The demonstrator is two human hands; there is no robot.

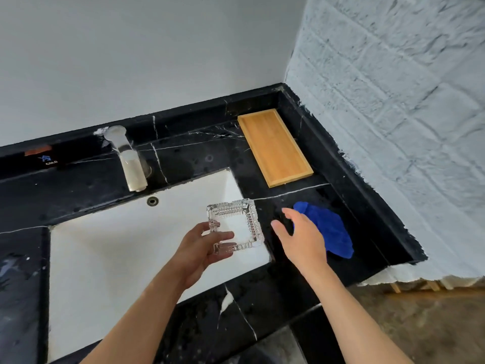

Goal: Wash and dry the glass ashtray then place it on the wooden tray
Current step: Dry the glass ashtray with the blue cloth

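Note:
My left hand grips a square clear glass ashtray by its near-left corner, holding it above the right end of the white sink. My right hand hovers open, fingers spread, over the black counter just left of a crumpled blue cloth and partly covers its near-left edge. A shallow wooden tray lies with nothing in it on the counter near the back right corner.
A chrome tap stands behind the sink on the black marble counter, with no water running. A grey wall rises behind, a white brick-textured wall on the right. The counter's front edge runs below my forearms.

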